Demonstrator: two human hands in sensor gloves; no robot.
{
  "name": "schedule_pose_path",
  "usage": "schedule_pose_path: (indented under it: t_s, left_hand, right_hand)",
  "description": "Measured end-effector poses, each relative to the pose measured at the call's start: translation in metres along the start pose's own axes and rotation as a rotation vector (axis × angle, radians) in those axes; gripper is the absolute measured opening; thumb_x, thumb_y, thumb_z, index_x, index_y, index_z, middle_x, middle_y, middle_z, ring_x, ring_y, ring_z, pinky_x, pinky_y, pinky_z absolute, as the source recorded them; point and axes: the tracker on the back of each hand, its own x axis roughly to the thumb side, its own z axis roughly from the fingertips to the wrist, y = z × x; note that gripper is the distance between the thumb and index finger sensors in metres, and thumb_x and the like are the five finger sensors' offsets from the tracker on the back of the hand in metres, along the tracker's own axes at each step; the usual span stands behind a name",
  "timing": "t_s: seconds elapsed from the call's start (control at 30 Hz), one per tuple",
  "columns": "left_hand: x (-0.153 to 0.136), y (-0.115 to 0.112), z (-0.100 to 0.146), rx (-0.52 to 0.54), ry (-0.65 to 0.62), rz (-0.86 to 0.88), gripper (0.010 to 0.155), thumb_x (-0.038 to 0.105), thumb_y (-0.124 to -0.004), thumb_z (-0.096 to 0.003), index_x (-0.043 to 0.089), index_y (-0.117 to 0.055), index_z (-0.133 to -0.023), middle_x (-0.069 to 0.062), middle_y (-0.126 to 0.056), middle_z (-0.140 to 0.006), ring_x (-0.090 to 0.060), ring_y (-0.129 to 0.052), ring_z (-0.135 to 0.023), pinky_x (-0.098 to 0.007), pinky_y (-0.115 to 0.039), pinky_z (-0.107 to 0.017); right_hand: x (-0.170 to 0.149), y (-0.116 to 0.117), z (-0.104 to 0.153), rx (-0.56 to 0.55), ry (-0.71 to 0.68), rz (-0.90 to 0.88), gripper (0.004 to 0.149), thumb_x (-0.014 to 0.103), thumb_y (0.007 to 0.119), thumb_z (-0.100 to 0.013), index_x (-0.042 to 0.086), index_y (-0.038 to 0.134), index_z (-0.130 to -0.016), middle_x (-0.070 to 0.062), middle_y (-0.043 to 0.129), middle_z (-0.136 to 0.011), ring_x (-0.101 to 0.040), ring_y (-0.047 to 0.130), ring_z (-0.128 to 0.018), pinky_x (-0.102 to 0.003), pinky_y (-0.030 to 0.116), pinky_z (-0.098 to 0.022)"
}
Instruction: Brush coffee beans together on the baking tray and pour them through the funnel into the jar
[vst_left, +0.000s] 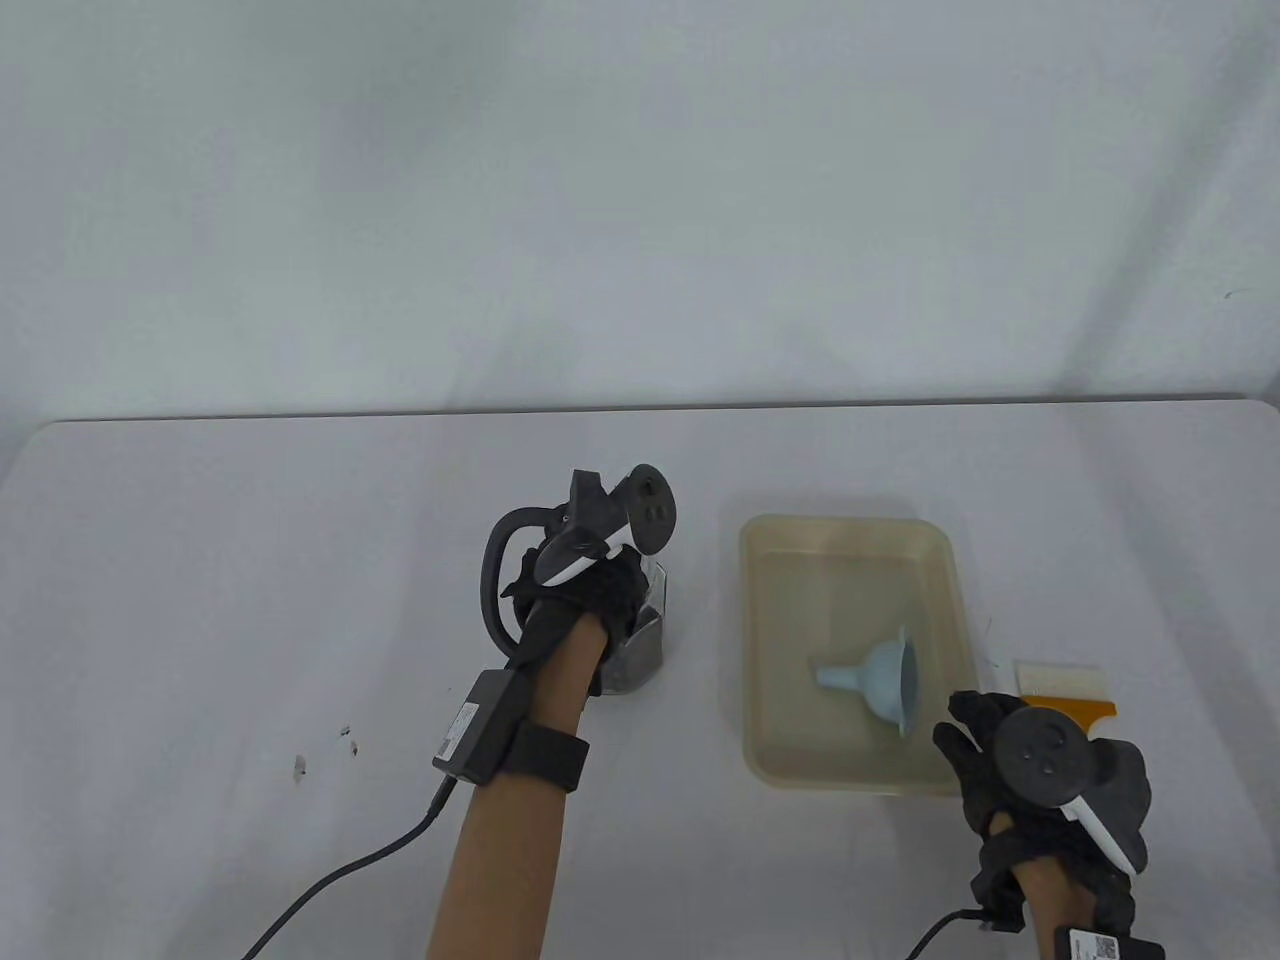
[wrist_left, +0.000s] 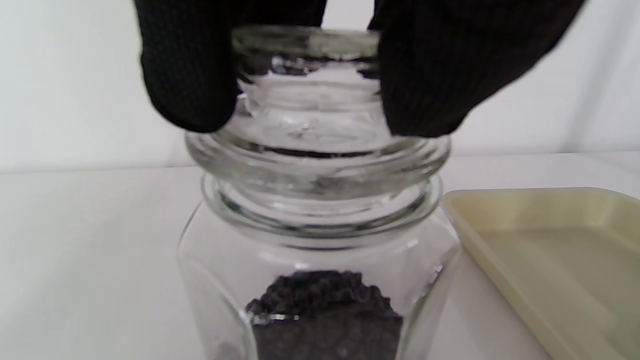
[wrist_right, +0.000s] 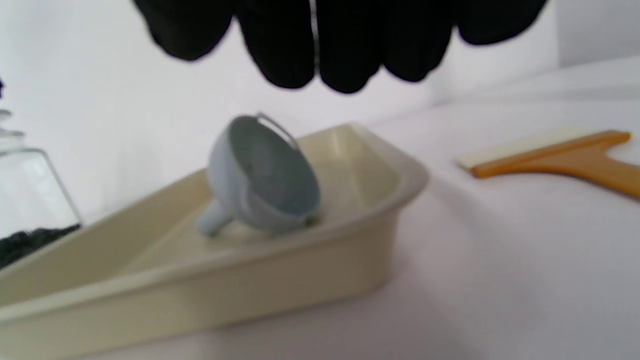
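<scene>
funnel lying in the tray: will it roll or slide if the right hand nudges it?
Probably rolls: the funnel lies on its side on its round rim, spout resting on the tray floor, so it would likely curve around the spout. It looks like thin plastic, so probably light. The smooth tray may let it skid.

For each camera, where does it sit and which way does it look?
Table view: high, looking down at both hands, left hand, right hand.
Left wrist view: low, facing the jar; fingers pinch its lid.
Right wrist view: low, facing the funnel; fingertips show.
All share the tray.
</scene>
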Motion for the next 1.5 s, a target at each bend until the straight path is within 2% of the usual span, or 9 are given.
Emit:
schedule_pose_path:
  t_s: [0.43, 0.6, 0.77, 0.97, 1.1, 1.2, 1.37, 1.47, 1.5]
  left_hand:
    - [0.000, -0.010, -0.006, -0.033, 0.006, 0.017, 0.063, 0.047, -0.091, -0.0424, 0.046, -0.068, -0.101, -0.020, -0.064, -0.110, -0.045, -0.083, -0.093, -0.044, -0.093, -0.054]
    - [0.000, -0.014, -0.001, -0.054, 0.027, -0.009, 0.066, 0.053, -0.082, -0.0455, 0.048, -0.055, -0.106, -0.018, -0.055, -0.114, -0.042, -0.075, -0.100, -0.049, -0.082, -0.064]
    - [-0.017, -0.006, 0.021, -0.019, -0.011, 0.021, 0.072, 0.063, -0.075, -0.0451, 0.046, -0.047, -0.110, -0.017, -0.041, -0.117, -0.040, -0.064, -0.105, -0.050, -0.075, -0.069]
    - [-0.057, -0.008, 0.066, 0.054, -0.047, 0.122, 0.072, 0.065, -0.071, -0.0457, 0.044, -0.047, -0.110, -0.017, -0.040, -0.117, -0.041, -0.062, -0.105, -0.053, -0.072, -0.069]
    - [-0.077, -0.029, 0.099, 0.043, -0.090, 0.140, 0.074, 0.066, -0.070, -0.0460, 0.044, -0.044, -0.111, -0.015, -0.039, -0.118, -0.040, -0.061, -0.107, -0.055, -0.071, -0.070]
    - [-0.090, -0.056, 0.119, 0.062, -0.100, 0.186, 0.072, 0.067, -0.070, -0.0460, 0.045, -0.046, -0.111, -0.012, -0.041, -0.119, -0.038, -0.063, -0.106, -0.055, -0.071, -0.070]
    - [-0.108, -0.110, 0.128, 0.094, -0.096, 0.340, 0.070, 0.066, -0.070, -0.0461, 0.043, -0.050, -0.109, -0.010, -0.047, -0.117, -0.036, -0.068, -0.104, -0.055, -0.072, -0.069]
    - [-0.112, -0.132, 0.127, 0.124, -0.095, 0.388, 0.069, 0.066, -0.070, -0.0460, 0.042, -0.054, -0.108, -0.013, -0.052, -0.115, -0.036, -0.071, -0.101, -0.054, -0.073, -0.067]
    - [-0.112, -0.137, 0.126, 0.102, -0.105, 0.403, 0.069, 0.066, -0.070, -0.0460, 0.041, -0.055, -0.108, -0.013, -0.053, -0.114, -0.037, -0.072, -0.100, -0.054, -0.074, -0.067]
  right_hand:
    - [-0.001, -0.001, 0.001, -0.004, 0.008, -0.001, 0.053, 0.043, 0.075, -0.046, 0.015, 0.077, -0.091, -0.021, 0.077, -0.092, -0.047, 0.073, -0.080, -0.065, 0.062, -0.056]
    - [-0.001, -0.001, 0.001, 0.002, 0.014, 0.003, 0.052, 0.043, 0.075, -0.046, 0.015, 0.077, -0.091, -0.021, 0.077, -0.092, -0.047, 0.074, -0.080, -0.064, 0.062, -0.056]
    - [-0.002, -0.001, 0.001, 0.003, 0.020, -0.005, 0.053, 0.043, 0.075, -0.046, 0.015, 0.077, -0.091, -0.021, 0.077, -0.092, -0.047, 0.074, -0.080, -0.064, 0.062, -0.056]
    - [-0.002, -0.001, 0.001, -0.005, 0.027, 0.013, 0.051, 0.041, 0.075, -0.046, 0.015, 0.078, -0.090, -0.020, 0.078, -0.092, -0.047, 0.074, -0.079, -0.064, 0.063, -0.056]
    - [-0.002, -0.001, 0.001, -0.006, 0.033, 0.017, 0.051, 0.041, 0.075, -0.046, 0.015, 0.078, -0.090, -0.020, 0.078, -0.091, -0.046, 0.075, -0.079, -0.064, 0.063, -0.056]
    - [-0.003, -0.002, 0.001, -0.014, 0.042, 0.024, 0.051, 0.041, 0.076, -0.046, 0.015, 0.078, -0.090, -0.020, 0.079, -0.091, -0.046, 0.075, -0.079, -0.064, 0.063, -0.056]
    - [-0.003, -0.002, 0.002, -0.018, 0.047, 0.032, 0.051, 0.041, 0.076, -0.046, 0.015, 0.078, -0.090, -0.020, 0.079, -0.091, -0.046, 0.075, -0.079, -0.064, 0.063, -0.056]
    - [-0.002, -0.001, 0.002, -0.020, 0.049, 0.039, 0.051, 0.041, 0.076, -0.046, 0.016, 0.078, -0.090, -0.020, 0.079, -0.091, -0.046, 0.076, -0.079, -0.064, 0.064, -0.056]
    - [-0.003, -0.001, 0.001, -0.020, 0.053, 0.050, 0.051, 0.041, 0.076, -0.046, 0.015, 0.078, -0.090, -0.020, 0.079, -0.091, -0.046, 0.076, -0.079, -0.064, 0.064, -0.056]
